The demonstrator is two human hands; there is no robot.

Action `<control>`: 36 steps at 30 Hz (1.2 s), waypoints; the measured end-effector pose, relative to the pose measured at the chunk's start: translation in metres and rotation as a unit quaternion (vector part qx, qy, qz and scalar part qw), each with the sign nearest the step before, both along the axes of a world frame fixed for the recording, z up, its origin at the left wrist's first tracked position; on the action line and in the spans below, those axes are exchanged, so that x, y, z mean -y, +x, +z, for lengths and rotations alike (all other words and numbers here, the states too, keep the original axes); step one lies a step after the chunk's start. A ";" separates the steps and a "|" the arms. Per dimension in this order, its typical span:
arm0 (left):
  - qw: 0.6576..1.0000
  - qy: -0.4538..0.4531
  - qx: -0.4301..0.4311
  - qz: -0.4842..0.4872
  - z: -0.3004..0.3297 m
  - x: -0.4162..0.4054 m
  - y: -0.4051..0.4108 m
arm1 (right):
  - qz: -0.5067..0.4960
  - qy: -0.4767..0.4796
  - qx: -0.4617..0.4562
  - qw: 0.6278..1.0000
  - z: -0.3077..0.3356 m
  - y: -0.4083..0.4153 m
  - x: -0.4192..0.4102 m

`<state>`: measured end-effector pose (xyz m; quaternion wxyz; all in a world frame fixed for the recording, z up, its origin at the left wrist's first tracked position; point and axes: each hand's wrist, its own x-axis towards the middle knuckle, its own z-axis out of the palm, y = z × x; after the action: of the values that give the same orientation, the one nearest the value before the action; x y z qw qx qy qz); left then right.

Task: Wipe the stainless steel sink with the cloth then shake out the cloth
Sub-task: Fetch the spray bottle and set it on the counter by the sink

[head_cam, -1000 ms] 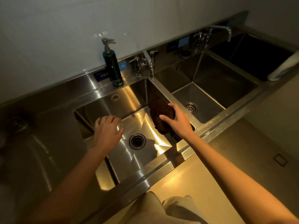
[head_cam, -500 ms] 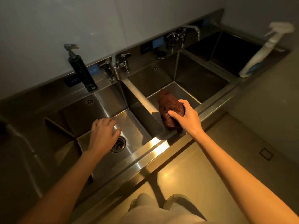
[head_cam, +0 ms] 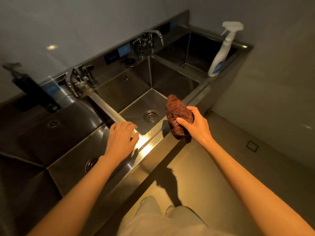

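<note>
Cloth point(head_cam: 179, 116) is bunched in my R hand point(head_cam: 196, 126), fingers and thumb curled tight round its middle, both ends sticking out, held just above the front rim of the sink point(head_cam: 153, 142). Bunched like that it's prob being carried, not wiping: no flat face on the steel. L hand point(head_cam: 121, 138) rests fingers-down, holding nothing, on the divider point(head_cam: 105, 106) where it meets the front rim, likely bracing me while I lean over. Past the hands, middle basin w/ its drain point(head_cam: 151, 116) sits under the cloth; cloth touches neither floor nor wall.

Vs half a sec ago: L hand has left the left basin and come up onto the divider; R hand w/ cloth has shifted right, now over the middle basin's front edge. View has swung right too, so the spray bottle point(head_cam: 221, 53) on the far rim shows whole, soap pump point(head_cam: 30, 89) pushed to the left edge.
</note>
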<state>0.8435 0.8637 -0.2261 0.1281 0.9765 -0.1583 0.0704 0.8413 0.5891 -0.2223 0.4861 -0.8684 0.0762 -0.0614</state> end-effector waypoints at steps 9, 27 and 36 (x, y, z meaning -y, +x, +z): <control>0.993 0.018 0.017 -0.112 0.000 0.080 0.070 | -0.099 0.003 -0.009 0.995 -0.003 0.005 0.056; 0.975 0.036 0.033 -0.215 0.020 0.219 0.249 | -0.192 -0.063 -0.018 0.979 0.012 0.131 0.146; 0.975 0.058 0.000 -0.217 0.003 0.284 0.276 | -0.204 -0.075 -0.042 0.975 -0.013 0.151 0.211</control>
<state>1.1197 0.5802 -0.2232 0.0838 0.9248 -0.3699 0.0317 0.9925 0.3776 -0.2350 0.3928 -0.8705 0.2674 -0.1281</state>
